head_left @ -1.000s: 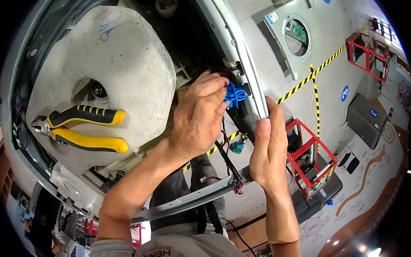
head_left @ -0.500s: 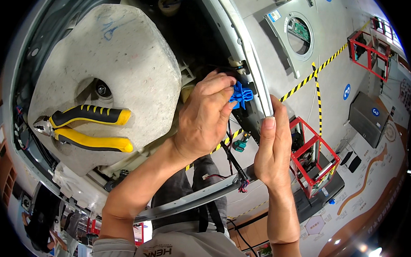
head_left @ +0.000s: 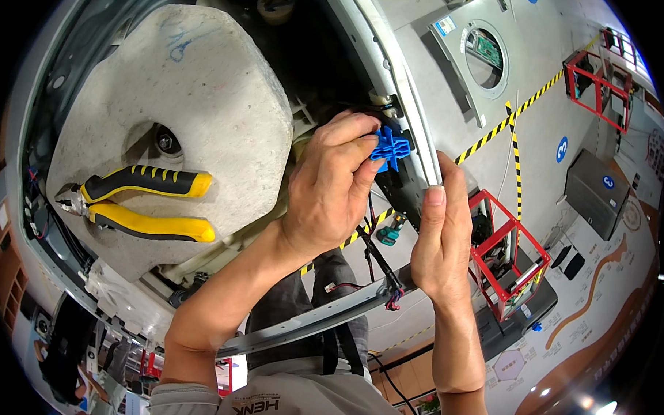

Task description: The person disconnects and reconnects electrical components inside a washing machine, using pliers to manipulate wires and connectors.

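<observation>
My left hand (head_left: 333, 182) is closed, its thumb and fingers pinching a blue plastic clip (head_left: 392, 148) against the inner side of a metal cabinet frame (head_left: 407, 100). Whether the clip is seated in the frame cannot be made out. Lower down the same frame edge, my right hand (head_left: 443, 241) grips it with the thumb on the near side; the other fingers are partly hidden behind. Left of my hands sits a pale concrete counterweight (head_left: 227, 79) inside the cabinet. Yellow-and-black cutting pliers (head_left: 152, 227) lie on it with their jaws toward the left.
Dark wires (head_left: 370, 253) hang below my left hand, their ends by the cabinet's near rail (head_left: 321, 320). On the floor to the right lie a grey panel with a round opening (head_left: 443, 54) and a red frame (head_left: 502, 250). A green power tool (head_left: 389, 233) shows beneath the wires.
The blue clip has turned slightly in my left fingers, showing more of its ribbed side. My right hand stays on the frame edge, and the pliers have not moved.
</observation>
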`<state>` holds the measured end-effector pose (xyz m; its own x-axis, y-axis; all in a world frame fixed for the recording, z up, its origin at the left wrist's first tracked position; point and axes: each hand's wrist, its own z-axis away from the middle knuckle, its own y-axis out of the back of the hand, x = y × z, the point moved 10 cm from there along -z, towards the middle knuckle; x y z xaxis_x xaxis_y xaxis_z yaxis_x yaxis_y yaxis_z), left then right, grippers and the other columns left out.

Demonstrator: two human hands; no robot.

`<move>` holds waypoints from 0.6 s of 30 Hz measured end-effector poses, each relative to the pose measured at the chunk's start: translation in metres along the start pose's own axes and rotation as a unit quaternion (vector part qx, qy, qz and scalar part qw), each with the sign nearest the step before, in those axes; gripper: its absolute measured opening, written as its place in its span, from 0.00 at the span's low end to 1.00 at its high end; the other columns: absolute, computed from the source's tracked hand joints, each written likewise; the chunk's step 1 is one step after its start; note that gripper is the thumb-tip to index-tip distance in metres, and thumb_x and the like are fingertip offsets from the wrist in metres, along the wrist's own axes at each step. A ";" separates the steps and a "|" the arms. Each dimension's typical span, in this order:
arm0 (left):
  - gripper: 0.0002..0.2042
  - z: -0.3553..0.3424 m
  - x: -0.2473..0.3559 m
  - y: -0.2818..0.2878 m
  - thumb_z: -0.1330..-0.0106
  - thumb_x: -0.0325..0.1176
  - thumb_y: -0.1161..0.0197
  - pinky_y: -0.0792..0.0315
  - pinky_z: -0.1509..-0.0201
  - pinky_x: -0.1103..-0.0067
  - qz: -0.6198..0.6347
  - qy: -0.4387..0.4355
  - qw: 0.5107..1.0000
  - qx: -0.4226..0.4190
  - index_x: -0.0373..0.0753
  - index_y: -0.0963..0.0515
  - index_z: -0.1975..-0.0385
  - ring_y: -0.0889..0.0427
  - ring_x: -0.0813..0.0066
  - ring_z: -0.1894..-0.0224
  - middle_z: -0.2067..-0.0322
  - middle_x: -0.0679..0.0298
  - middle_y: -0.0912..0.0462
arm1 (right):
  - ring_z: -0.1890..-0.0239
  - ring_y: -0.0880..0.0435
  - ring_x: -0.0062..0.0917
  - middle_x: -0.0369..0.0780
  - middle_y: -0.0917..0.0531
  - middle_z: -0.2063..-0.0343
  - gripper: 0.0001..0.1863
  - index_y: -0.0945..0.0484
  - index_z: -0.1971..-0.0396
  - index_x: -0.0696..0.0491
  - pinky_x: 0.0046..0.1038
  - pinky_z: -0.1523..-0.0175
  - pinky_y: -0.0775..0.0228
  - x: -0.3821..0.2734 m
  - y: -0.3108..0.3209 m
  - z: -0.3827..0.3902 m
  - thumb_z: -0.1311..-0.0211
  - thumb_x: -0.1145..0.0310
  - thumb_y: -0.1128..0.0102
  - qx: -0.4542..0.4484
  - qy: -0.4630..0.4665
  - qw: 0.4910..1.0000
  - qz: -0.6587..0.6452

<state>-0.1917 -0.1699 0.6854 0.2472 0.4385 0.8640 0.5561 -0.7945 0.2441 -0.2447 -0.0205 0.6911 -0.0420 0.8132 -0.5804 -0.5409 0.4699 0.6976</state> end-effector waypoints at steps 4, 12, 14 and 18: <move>0.11 -0.006 0.007 0.002 0.34 0.21 0.37 0.22 0.46 0.60 0.000 -0.021 1.000 0.010 0.29 0.28 0.55 0.18 0.48 0.53 0.55 0.48 0.21 | 0.54 0.23 0.49 0.53 0.24 0.56 0.24 0.31 0.42 0.62 0.42 0.48 0.31 -0.001 0.000 -0.001 0.22 0.58 0.61 -0.005 -0.003 1.000 0.001; 0.09 -0.013 0.009 0.002 0.37 0.19 0.37 0.22 0.46 0.58 -0.040 -0.013 0.999 -0.007 0.30 0.26 0.58 0.18 0.51 0.55 0.56 0.50 0.21 | 0.55 0.23 0.48 0.52 0.24 0.57 0.22 0.31 0.42 0.62 0.42 0.49 0.31 -0.003 0.001 -0.002 0.23 0.59 0.59 -0.007 0.003 1.000 -0.001; 0.09 -0.014 0.012 0.000 0.37 0.19 0.37 0.22 0.45 0.59 -0.052 -0.015 0.998 -0.013 0.30 0.26 0.58 0.18 0.51 0.55 0.56 0.50 0.21 | 0.55 0.23 0.48 0.52 0.24 0.56 0.22 0.31 0.42 0.61 0.42 0.49 0.30 -0.004 0.001 -0.002 0.23 0.60 0.58 -0.006 0.005 1.000 0.001; 0.10 -0.012 0.014 -0.002 0.38 0.20 0.36 0.22 0.46 0.59 -0.086 -0.047 0.995 -0.012 0.30 0.26 0.58 0.18 0.51 0.55 0.56 0.50 0.21 | 0.55 0.23 0.48 0.52 0.24 0.56 0.21 0.31 0.42 0.61 0.42 0.50 0.30 -0.007 0.001 -0.002 0.24 0.61 0.57 -0.001 0.022 1.000 0.009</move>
<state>-0.1988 -0.1677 0.7026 0.2237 0.6059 0.7635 0.5772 -0.7135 0.3971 -0.2470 -0.0266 0.6955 -0.0891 0.8052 -0.5863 -0.5406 0.4553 0.7074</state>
